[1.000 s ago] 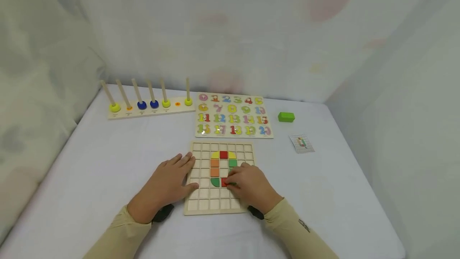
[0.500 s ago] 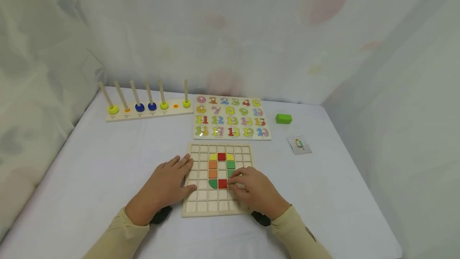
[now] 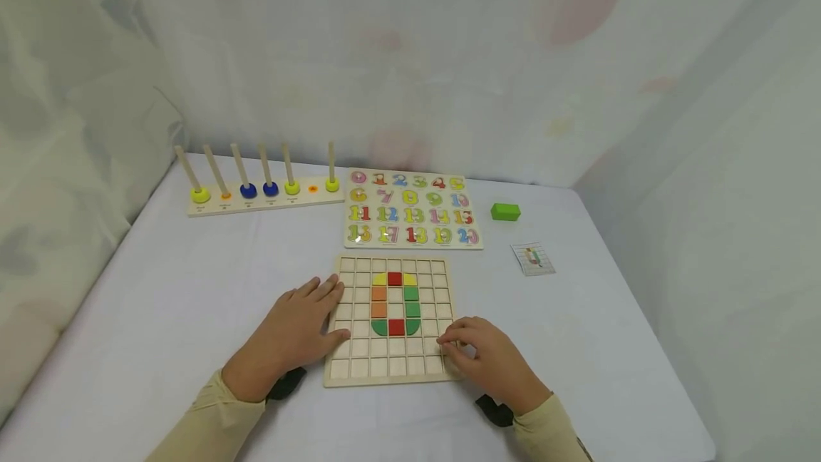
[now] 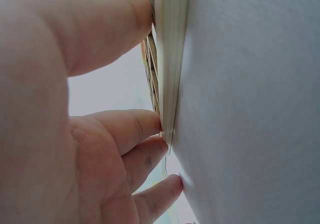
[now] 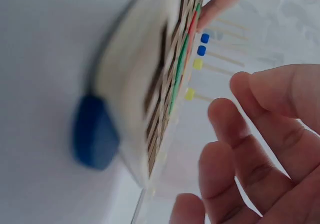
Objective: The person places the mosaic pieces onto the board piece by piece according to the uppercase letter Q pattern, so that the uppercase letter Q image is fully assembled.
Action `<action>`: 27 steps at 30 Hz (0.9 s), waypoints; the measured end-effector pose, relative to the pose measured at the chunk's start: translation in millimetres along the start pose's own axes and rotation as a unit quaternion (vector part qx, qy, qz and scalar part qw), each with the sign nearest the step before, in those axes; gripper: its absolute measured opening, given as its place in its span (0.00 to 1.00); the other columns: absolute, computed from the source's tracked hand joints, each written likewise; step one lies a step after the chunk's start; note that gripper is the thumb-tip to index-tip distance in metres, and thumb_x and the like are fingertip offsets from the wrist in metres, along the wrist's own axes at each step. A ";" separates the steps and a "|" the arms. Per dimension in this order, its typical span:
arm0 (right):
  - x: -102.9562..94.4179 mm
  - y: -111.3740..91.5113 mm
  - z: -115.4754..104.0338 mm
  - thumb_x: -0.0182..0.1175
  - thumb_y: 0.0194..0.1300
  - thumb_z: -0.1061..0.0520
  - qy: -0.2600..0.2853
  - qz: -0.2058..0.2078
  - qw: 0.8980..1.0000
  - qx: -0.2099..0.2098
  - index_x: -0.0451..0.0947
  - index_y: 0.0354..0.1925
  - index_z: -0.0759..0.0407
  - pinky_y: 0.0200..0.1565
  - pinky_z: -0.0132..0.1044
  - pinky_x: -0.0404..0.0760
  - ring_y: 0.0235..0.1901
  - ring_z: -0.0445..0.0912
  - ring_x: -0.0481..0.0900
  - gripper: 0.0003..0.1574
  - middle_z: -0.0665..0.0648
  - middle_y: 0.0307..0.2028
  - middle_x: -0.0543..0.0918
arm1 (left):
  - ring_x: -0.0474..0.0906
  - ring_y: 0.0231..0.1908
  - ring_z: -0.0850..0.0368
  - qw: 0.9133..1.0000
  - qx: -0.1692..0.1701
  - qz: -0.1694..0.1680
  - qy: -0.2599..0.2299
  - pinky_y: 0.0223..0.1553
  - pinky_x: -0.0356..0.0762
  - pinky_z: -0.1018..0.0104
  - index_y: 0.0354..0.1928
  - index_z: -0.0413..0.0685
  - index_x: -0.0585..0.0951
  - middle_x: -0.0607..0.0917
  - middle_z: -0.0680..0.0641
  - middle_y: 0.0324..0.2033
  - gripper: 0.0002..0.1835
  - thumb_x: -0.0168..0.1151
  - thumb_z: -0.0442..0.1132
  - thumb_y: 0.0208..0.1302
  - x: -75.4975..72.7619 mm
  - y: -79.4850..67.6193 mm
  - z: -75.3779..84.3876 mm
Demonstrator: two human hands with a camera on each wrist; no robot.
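Note:
A wooden grid board [image 3: 361,369] lies on the table, with an oval ring of coloured tiles set in its cells. Red tiles [image 3: 396,327] mark its top and bottom, orange ones [image 3: 379,310] its left side and green ones [image 3: 412,309] its right. Its corners are rounded, yellow [image 3: 409,279] above and green [image 3: 380,327] below. My left hand [image 3: 300,326] rests its extended fingers and thumb along the board's left edge. By the right edge is my right hand [image 3: 490,358], fingers loosely bent, thumb and index tips close together. Nothing shows between them.
Behind the board lie a number puzzle [image 3: 413,214] and a peg stand [image 3: 269,198] with yellow and blue beads. To the right are a green block [image 3: 505,212] and a small pattern card [image 3: 533,259]. A blurred blue thing [image 5: 95,133] sits beside the board.
My right hand has drawn back from the tiles to the board's right edge, uncovering the green rounded tile at the ring's lower right. My left hand has stayed on the left edge.

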State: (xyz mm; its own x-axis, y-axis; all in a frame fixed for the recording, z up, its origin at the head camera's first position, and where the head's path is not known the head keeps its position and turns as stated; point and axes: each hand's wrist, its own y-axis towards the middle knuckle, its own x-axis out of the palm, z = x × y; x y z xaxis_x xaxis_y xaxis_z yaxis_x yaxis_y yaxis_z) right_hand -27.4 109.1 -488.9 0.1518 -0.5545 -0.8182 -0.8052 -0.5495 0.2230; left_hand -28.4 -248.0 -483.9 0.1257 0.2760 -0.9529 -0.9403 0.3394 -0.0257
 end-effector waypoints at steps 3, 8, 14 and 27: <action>0.1 -5.0 5.3 0.73 0.71 0.56 0.003 0.003 1.000 0.000 0.92 0.46 0.49 0.43 0.38 0.85 0.43 0.37 0.81 0.06 0.39 0.46 0.85 | 0.63 0.75 0.29 1.000 0.002 0.001 -0.001 0.68 0.66 0.29 0.78 0.36 0.70 0.68 0.36 0.78 0.46 0.69 0.61 0.70 0.8 0.6 -0.7; -2.7 -6.3 12.0 0.71 0.72 0.58 -0.007 0.015 0.999 0.032 0.91 0.48 0.47 0.42 0.37 0.84 0.41 0.36 0.79 0.09 0.36 0.45 0.86 | 0.62 0.76 0.30 1.000 -0.004 -0.005 -0.001 0.69 0.65 0.29 0.79 0.36 0.69 0.67 0.36 0.78 0.47 0.69 0.61 0.70 1.9 1.8 -1.4; -6.0 -3.8 17.4 0.67 0.72 0.63 0.008 0.035 0.994 0.102 0.91 0.50 0.49 0.41 0.38 0.83 0.39 0.37 0.78 0.13 0.41 0.41 0.86 | 0.61 0.76 0.30 1.000 -0.007 -0.008 0.004 0.69 0.64 0.29 0.79 0.37 0.69 0.66 0.37 0.79 0.47 0.69 0.61 0.70 2.1 2.7 -1.7; -18.0 -10.7 14.5 0.67 0.69 0.63 0.044 -0.079 0.982 0.165 0.85 0.48 0.44 0.46 0.40 0.81 0.42 0.40 0.78 0.14 0.38 0.42 0.82 | 0.62 0.76 0.29 1.000 -0.002 -0.005 -0.002 0.68 0.65 0.29 0.78 0.36 0.69 0.67 0.36 0.78 0.46 0.69 0.60 0.71 -0.5 0.0 -0.9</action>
State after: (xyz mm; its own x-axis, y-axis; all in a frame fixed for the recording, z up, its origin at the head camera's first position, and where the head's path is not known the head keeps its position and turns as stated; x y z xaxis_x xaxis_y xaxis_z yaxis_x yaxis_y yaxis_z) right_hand -29.9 134.1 -484.2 0.3276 -0.5390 -0.7760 -0.9074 -0.4084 -0.0994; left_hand -28.7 -249.0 -483.7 0.1355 0.2762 -0.9515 -0.9405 0.3378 -0.0358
